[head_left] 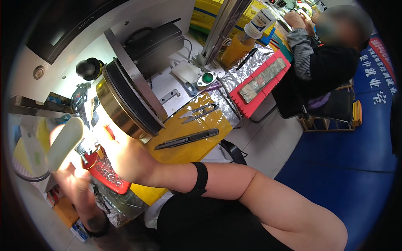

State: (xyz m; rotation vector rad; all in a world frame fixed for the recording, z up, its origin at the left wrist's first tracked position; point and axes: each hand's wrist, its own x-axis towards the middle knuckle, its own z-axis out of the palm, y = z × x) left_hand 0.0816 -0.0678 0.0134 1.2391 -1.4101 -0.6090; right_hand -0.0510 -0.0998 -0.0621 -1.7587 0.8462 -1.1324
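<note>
My left hand [75,178] is raised at the left, its fingers curled. A pale translucent oval piece [67,142] in front hides part of it. My right hand [119,157] is closed beside the brass-rimmed wheel [119,108] of a bench machine, its fingertips washed out by a bright lamp. What either hand holds is lost in glare and behind the oval piece. Below my hands lies a red tray [109,178] strewn with small shiny bits. A utility knife [186,139] and thread snips [199,112] rest on a yellow sheet [176,151] to the right.
A green button switch [207,78] and a black motor housing [155,48] stand behind the wheel. Farther right are a red mat [251,98] with a whetstone-like bar [264,80] and a white bottle [259,23]. Another person [331,62] works at the upper right.
</note>
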